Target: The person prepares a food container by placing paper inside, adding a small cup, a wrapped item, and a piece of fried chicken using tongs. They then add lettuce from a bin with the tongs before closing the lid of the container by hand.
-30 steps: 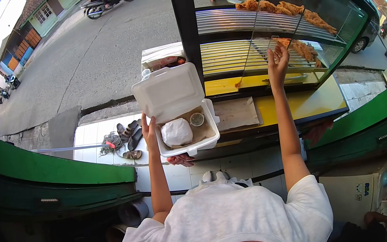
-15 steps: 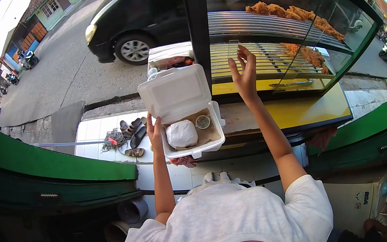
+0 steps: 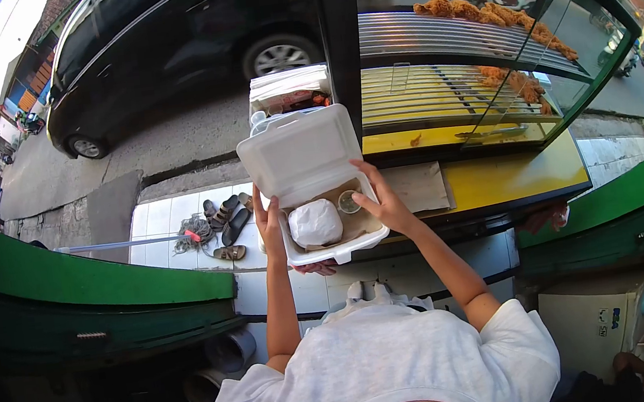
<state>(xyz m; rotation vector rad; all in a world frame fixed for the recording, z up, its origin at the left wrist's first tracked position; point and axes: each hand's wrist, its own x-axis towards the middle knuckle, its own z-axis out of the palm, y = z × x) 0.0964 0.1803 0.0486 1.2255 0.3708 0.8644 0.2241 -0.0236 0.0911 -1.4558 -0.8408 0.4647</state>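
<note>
One foam box: white, lid raised, at left of yellow counter
Bundle: white-wrapped, inside box, left
Clear cup: inside box, right of bundle
Left hand: curled, gripping box's left side
Right hand: half-spread, against box's right side, thumb over cup; grip cannot be told
Fried pieces: on slatted racks
</note>
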